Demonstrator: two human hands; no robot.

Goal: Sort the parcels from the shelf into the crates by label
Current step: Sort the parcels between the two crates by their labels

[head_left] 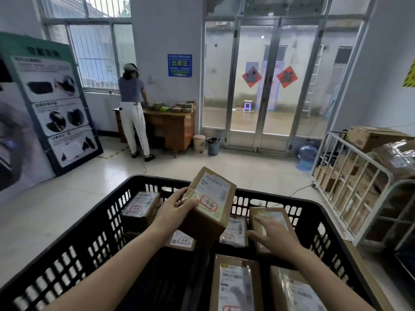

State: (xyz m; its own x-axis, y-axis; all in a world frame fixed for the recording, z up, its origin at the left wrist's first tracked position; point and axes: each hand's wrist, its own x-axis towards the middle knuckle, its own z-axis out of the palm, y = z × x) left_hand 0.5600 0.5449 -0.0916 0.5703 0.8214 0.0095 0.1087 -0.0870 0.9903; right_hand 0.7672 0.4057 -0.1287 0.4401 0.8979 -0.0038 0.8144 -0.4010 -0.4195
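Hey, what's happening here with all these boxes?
Someone is sorting parcels at a black crate. Their left hand holds a parcel above the crate, label facing up. Their right hand rests with straight fingers on a second parcel inside the crate. Several more labelled parcels lie in the crate. At the back, another person stands at a desk covered with small packages.

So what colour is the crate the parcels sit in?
The crate is black with slotted walls, clearest in the head view.

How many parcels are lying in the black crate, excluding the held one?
6 parcels: back-left, mid-left, centre, back-right, front-centre, front-right. More may be hidden beneath.
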